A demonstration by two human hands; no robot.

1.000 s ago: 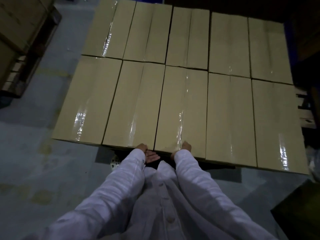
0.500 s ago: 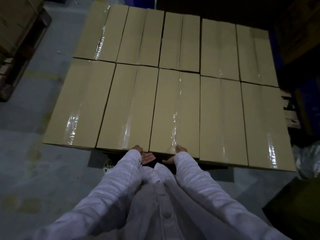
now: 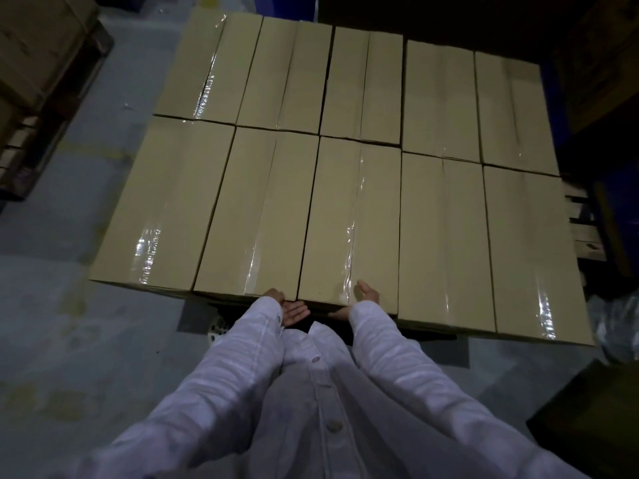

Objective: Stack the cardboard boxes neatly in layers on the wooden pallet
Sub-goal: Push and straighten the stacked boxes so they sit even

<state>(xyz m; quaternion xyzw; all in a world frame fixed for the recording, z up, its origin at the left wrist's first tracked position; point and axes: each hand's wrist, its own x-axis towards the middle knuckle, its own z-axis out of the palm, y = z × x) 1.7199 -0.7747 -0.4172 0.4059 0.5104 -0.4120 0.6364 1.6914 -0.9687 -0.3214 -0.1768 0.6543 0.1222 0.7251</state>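
While left hand [image 3: 289, 307] and right hand [image 3: 366, 296] press the middle front box [image 3: 349, 219] at its near end, fingers [image 3: 303, 310] flat and released, pallet slats [image 3: 584, 236] show right.

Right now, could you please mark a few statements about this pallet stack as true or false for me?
1. The top layer shows ten cardboard boxes in two rows of five. True.
2. The left hand and the right hand are both by the near end of the middle box of the near row. True.
3. A loose box stands upright on top of the layer. False: every box lies flat, and nothing sits on them.
4. The person wears dark gloves. False: the hands are bare, with white sleeves.
5. Slats of the wooden pallet show to the right of the stack. True.
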